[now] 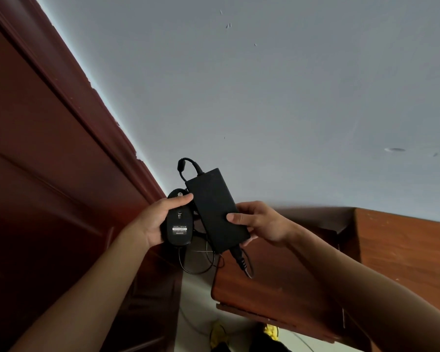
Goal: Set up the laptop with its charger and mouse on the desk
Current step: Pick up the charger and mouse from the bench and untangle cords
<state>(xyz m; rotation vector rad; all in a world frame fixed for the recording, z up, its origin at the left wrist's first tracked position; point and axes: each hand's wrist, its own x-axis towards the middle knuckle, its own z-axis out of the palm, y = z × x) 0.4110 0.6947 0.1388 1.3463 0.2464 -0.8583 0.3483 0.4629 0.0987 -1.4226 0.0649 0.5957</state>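
Where a pale grey wall [264,85] meets dark red wood panelling [48,148] on our left, we hold both things up in the air. Our left hand [154,219] curls round the black mouse [178,229], its underside toward us. Our right hand [259,222] pinches the black charger [214,207] just beside it, thumb on its face. Their cables [242,261] dangle in loops before a brown wooden unit [277,288] at lower right, with pale floor [196,313] beneath.
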